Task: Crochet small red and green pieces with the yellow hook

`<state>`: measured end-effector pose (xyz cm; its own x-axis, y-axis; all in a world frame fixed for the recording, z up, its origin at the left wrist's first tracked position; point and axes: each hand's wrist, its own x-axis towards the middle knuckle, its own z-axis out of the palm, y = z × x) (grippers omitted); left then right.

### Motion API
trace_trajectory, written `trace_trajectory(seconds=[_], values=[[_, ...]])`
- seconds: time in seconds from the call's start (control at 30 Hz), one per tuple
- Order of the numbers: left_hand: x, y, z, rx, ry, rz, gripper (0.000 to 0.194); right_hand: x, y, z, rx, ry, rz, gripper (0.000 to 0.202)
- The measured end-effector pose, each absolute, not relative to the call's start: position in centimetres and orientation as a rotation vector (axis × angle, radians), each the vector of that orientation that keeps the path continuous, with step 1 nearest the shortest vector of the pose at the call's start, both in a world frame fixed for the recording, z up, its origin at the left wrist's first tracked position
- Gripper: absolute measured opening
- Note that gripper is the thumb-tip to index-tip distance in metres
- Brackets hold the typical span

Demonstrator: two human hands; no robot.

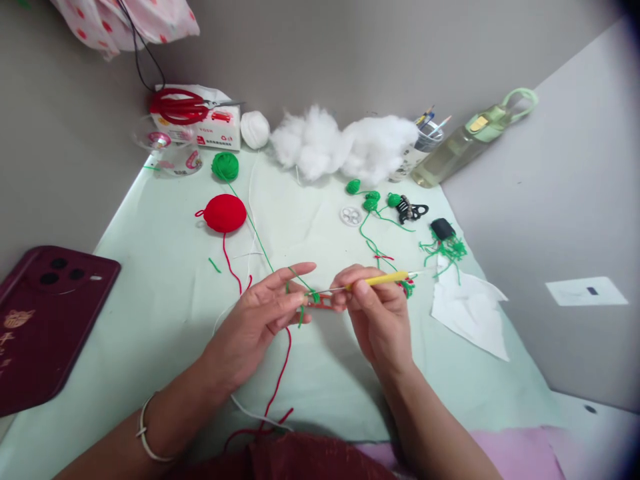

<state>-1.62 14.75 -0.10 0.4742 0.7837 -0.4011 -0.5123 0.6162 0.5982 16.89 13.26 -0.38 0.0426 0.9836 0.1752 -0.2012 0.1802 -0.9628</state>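
Between thumb and fingers, my left hand (pixel 265 303) pinches a small green crochet piece (pixel 315 295). Green yarn runs over its raised index finger and back to a green yarn ball (pixel 225 166). My right hand (pixel 377 307) is closed on a crochet hook (pixel 383 279) with a yellow handle. The hook's thin metal tip meets the green piece. Just behind the fingers lies a flat orange-red object (pixel 321 303), partly hidden, whose kind I cannot make out. A red yarn ball (pixel 225 213) sits farther back on the left, its strand trailing under my left hand.
White stuffing (pixel 320 143) lies along the wall beside a white yarn ball (pixel 255 129). Red-handled scissors (pixel 183 107) rest on a box. Small green crocheted balls (pixel 371 201), a water bottle (pixel 460 143) and white paper (pixel 467 307) are on the right; a dark red phone (pixel 50 320) is left.
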Motion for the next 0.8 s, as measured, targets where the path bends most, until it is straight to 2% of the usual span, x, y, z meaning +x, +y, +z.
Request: trace_trajectory(seconds=[0.13,0.27,0.33,0.43,0.53,0.6,0.7,0.8], values=[[-1.2,14.5,-0.2,0.531,0.732,0.808,0.036,16.6,12.8,-0.5,-0.973,-1.334,1.016,0.014],[-1.4,14.7,-0.4,0.524,0.712,0.761,0.037,16.9,12.8,-0.4,-0.942,-1.192,1.149,0.016],[-1.5,14.7,-0.4,0.492,0.684,0.771,0.037,17.0,12.6,-0.3,-0.970,-1.226,1.113,0.020],[-1.6,14.7,-0.3,0.460,0.704,0.821,0.042,16.9,12.0,-0.3,-1.028,-1.538,0.739,0.022],[-1.5,14.6,-0.4,0.428,0.706,0.817,0.050,16.7,11.4,-0.5,-1.051,-1.923,0.307,0.036],[-1.5,14.5,-0.6,0.393,0.669,0.782,0.051,16.7,11.3,-0.5,-1.064,-2.013,0.223,0.039],[-1.6,14.6,-0.7,0.359,0.644,0.769,0.045,16.8,11.9,-0.3,-1.049,-1.847,0.360,0.031],[-1.7,14.8,-0.6,0.428,0.687,0.810,0.041,17.0,12.6,-0.1,-1.021,-1.465,0.755,0.021]])
